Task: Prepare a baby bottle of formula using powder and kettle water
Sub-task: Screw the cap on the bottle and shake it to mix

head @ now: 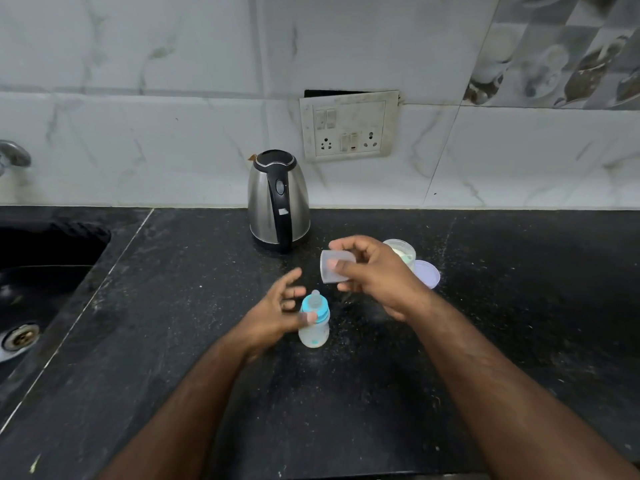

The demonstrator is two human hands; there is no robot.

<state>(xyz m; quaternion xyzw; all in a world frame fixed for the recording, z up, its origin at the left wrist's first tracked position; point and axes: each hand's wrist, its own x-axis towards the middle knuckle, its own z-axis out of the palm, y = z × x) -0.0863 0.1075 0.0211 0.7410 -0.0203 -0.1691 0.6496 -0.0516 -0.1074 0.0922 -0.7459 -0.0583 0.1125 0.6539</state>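
Right hand (377,275) grips the clear cap (334,268); left hand (277,313), fingers spread, touches the bottle (314,323) just below. Capping looks next—line it up.

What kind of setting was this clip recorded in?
Most likely a home kitchen. A dark stone countertop runs beside a sunken sink with a tap above it. A steel electric kettle stands against a marble-look tiled wall with a socket panel.
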